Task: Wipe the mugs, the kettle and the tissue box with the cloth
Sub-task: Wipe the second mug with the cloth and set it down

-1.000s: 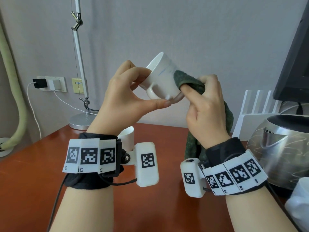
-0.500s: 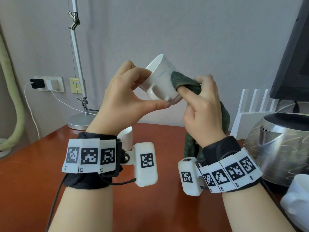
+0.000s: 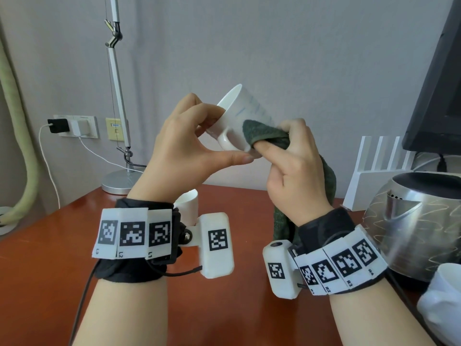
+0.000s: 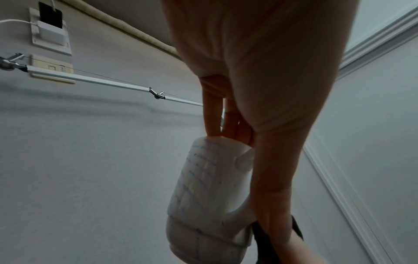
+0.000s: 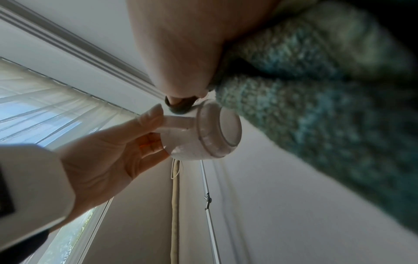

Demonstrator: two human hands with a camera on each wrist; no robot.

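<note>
Mug, white, faint blue lettering: we hold it tilted in the air above the table, our left hand gripping it between fingers at the rim and thumb by the handle. Cloth, dark green: bunched in our right hand, pinched and pressed on the mug's side near the base. Kettle, steel: standing at right. Second mug: on the table behind our left wrist.

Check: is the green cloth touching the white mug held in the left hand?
Touching. The head view shows the cloth pressed by the right hand against the mug wall.
</note>
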